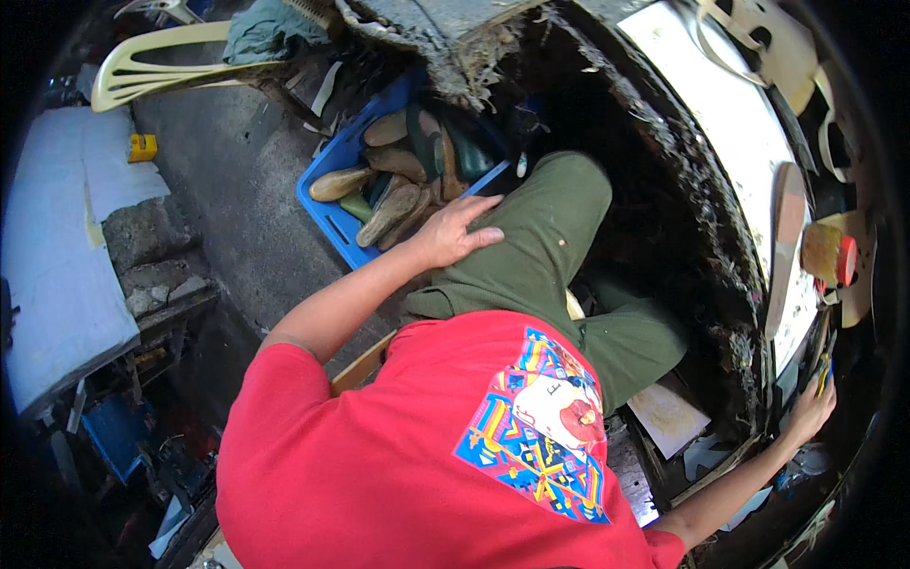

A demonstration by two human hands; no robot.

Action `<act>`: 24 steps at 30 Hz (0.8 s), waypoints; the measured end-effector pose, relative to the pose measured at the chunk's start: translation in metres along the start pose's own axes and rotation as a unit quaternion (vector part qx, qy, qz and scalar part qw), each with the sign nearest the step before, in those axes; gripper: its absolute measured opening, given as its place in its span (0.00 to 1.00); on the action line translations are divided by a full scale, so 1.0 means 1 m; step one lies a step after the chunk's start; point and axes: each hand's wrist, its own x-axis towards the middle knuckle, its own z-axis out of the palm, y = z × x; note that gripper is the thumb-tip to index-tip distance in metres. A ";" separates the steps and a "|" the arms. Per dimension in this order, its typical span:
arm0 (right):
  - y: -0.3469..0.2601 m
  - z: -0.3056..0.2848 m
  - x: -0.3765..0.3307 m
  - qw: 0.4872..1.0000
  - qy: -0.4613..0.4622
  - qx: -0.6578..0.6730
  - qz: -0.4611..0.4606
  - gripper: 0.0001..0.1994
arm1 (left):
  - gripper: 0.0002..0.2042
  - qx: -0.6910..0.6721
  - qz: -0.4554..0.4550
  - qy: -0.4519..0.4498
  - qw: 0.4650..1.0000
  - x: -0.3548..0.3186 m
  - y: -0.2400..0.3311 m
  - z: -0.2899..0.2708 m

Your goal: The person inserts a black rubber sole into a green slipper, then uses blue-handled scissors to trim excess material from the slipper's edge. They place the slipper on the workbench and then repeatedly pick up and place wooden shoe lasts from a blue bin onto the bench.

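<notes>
a hand tool (825, 372) sits in the grasp of the right hand (811, 410) at the far right, below a red-lidded jar (821, 252) and well apart from the left hand (451, 233), which rests unclenched, thumb apart from the fingers, on the green trousers (536, 251). the tool looks slim, with yellow and blue on its handle; it may be pliers, but it shows too small to be sure.

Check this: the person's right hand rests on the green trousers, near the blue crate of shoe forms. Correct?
Not quite: the head view shows the left hand resting on the green trousers, near the blue crate of shoe forms; the right hand holds a yellow-and-blue tool.
</notes>
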 end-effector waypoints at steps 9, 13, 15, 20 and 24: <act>-0.228 -0.037 -0.215 0.912 -0.256 0.316 -0.053 0.11 | 0.31 -0.092 -0.372 0.016 0.923 0.086 -0.188 0.030; -0.278 -0.025 -0.259 0.922 -0.260 0.288 -0.011 0.10 | 0.30 -0.261 -0.550 0.070 0.791 0.153 -0.239 0.063; -0.279 -0.022 -0.257 0.921 -0.272 0.280 0.000 0.09 | 0.29 -0.428 -0.546 0.198 0.693 0.169 -0.253 0.085; -0.270 -0.011 -0.237 0.911 -0.301 0.282 -0.010 0.08 | 0.30 -0.507 -0.520 0.136 0.674 0.162 -0.260 0.087; -0.274 0.003 -0.230 0.903 -0.312 0.292 0.042 0.10 | 0.29 -0.593 -0.430 0.107 0.672 0.103 -0.242 0.029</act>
